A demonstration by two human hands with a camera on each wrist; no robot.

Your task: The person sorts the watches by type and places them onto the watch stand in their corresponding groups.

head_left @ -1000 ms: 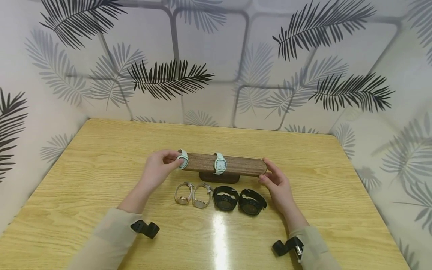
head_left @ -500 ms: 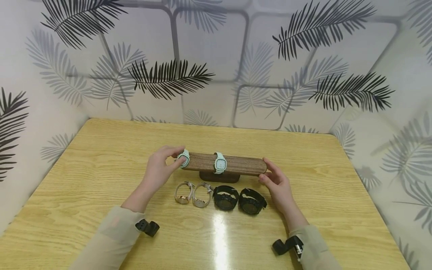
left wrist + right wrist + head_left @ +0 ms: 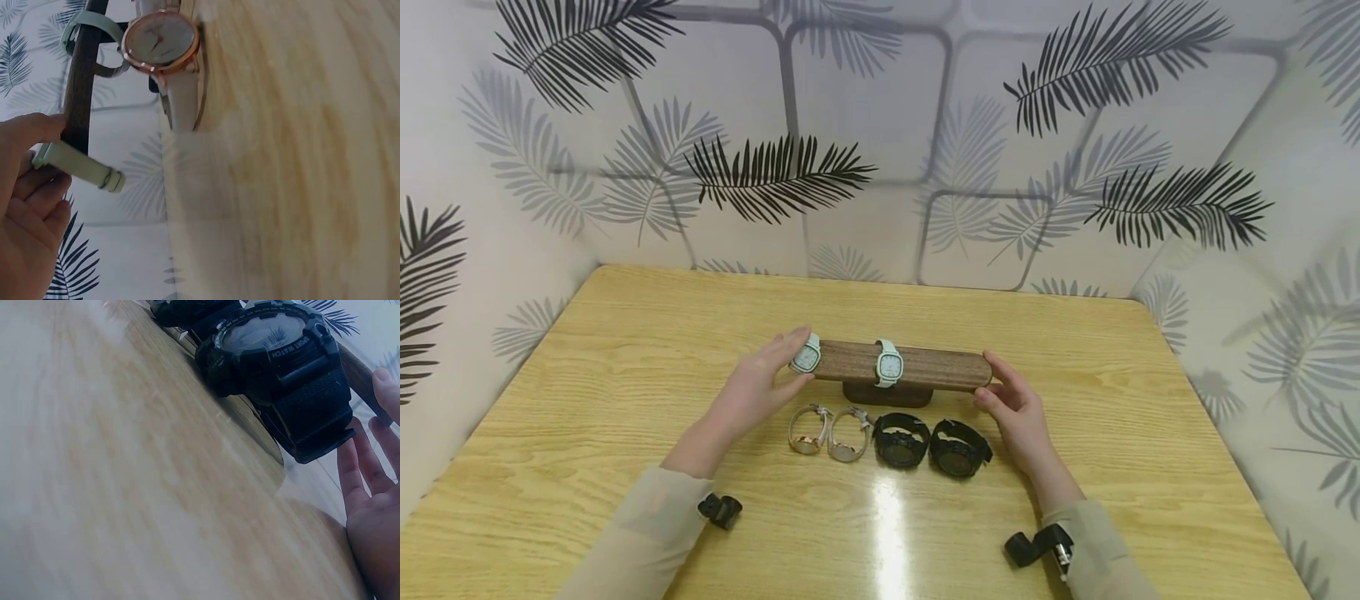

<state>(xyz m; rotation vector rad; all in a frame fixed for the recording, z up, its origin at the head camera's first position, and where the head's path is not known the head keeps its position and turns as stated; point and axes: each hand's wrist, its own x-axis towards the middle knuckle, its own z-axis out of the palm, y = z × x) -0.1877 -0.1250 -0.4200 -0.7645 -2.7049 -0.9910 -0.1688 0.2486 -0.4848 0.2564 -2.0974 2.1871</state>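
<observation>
A dark wooden watch stand (image 3: 940,369) carries two pale green wristwatches. The middle watch (image 3: 890,366) is strapped round its bar. At the bar's left end, my left hand (image 3: 747,392) holds the other green watch (image 3: 806,357), fingers along its far side and thumb near the lower edge. That watch's strap end (image 3: 84,167) hangs free in the left wrist view, with fingers curled beside it. My right hand (image 3: 1021,412) grips the stand's right end between thumb and fingers. In the right wrist view a black watch (image 3: 294,381) partly covers the bar near this hand (image 3: 378,512).
Before the stand lie two slim watches with pale straps, one left (image 3: 807,433) and one right (image 3: 848,437). Beside them are two bulky black watches, the nearer-centre one (image 3: 901,442) and the outer one (image 3: 958,450). All rest on a wooden table (image 3: 625,350) against a leaf-patterned wall (image 3: 880,100).
My left thumb has moved off the end watch's dial to its lower edge, baring the face, and the fingers lie straighter along the top. My right hand and the stand stay put.
</observation>
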